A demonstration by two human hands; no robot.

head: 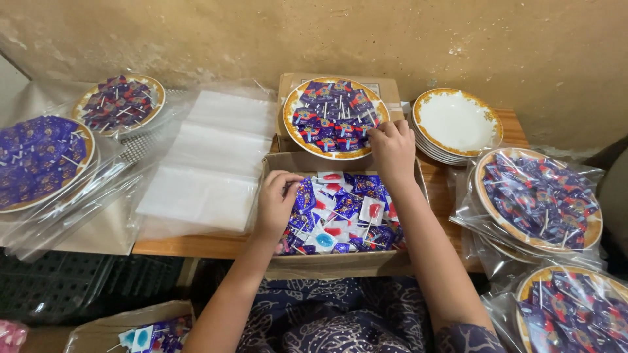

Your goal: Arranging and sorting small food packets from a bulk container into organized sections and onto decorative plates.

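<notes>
A cardboard box [340, 263] on my lap holds many wrapped lollipops [343, 219] in purple, white and red wrappers. My left hand [277, 202] reaches into the box's left side, fingers curled among the lollipops. My right hand [392, 149] is at the near right rim of a gold-rimmed plate [292, 127] filled with lollipops, fingertips closed on a wrapped lollipop there. The plate rests on another cardboard box behind.
A stack of empty white gold-rimmed plates [458, 121] stands at the back right. Bagged plates of lollipops lie at right [540, 199], lower right [572, 310] and left [42, 160], [119, 101]. Clear plastic bags [209, 163] lie in a pile on the wooden table. Another box [140, 333] sits at the lower left.
</notes>
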